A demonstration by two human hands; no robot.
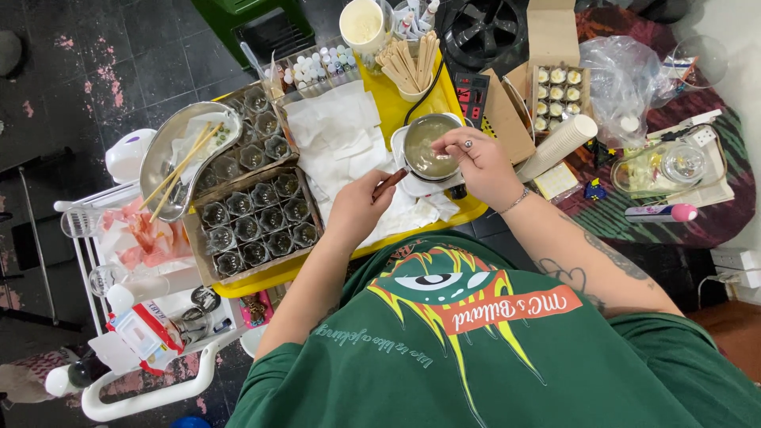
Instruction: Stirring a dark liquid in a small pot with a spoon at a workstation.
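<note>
A small metal pot (pixel 429 147) of pale liquid sits on a white heater base on the yellow table (pixel 400 111). My left hand (pixel 357 208) grips the pot's brown handle (pixel 390 183). My right hand (pixel 479 162) hovers over the pot's right rim, fingers pinched together; what they hold, if anything, is too small to tell. White paper towels (pixel 337 135) lie under and left of the pot.
Cardboard trays of small glass jars (pixel 255 218) stand at the left, beside a metal kidney dish (pixel 178 162) with wooden sticks. A cup of wooden sticks (pixel 412 63), small bottles (pixel 317 63), a stack of paper cups (pixel 555 147) and a box of filled jars (pixel 556 99) ring the pot.
</note>
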